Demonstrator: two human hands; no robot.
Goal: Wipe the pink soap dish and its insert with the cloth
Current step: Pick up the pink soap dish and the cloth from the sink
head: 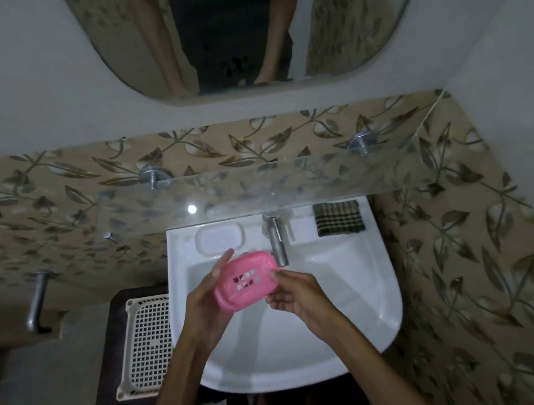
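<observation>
I hold a pink soap dish (pixel 244 280) over the white sink (pixel 361 309), just below the tap spout. Its slotted insert with small holes sits inside it, facing up. My left hand (pixel 210 306) grips the dish from the left and underneath, fingers reaching past its far edge. My right hand (pixel 293 293) pinches its right edge with the fingertips. The checked dark cloth (pixel 339 217) lies folded on the sink's back right ledge, apart from both hands.
A chrome tap (pixel 276 239) stands at the sink's back centre. A moulded white soap recess (pixel 219 239) is at the back left. A glass shelf (pixel 256 186) overhangs the ledge. A beige perforated crate (pixel 146 345) sits on a dark stool left of the sink.
</observation>
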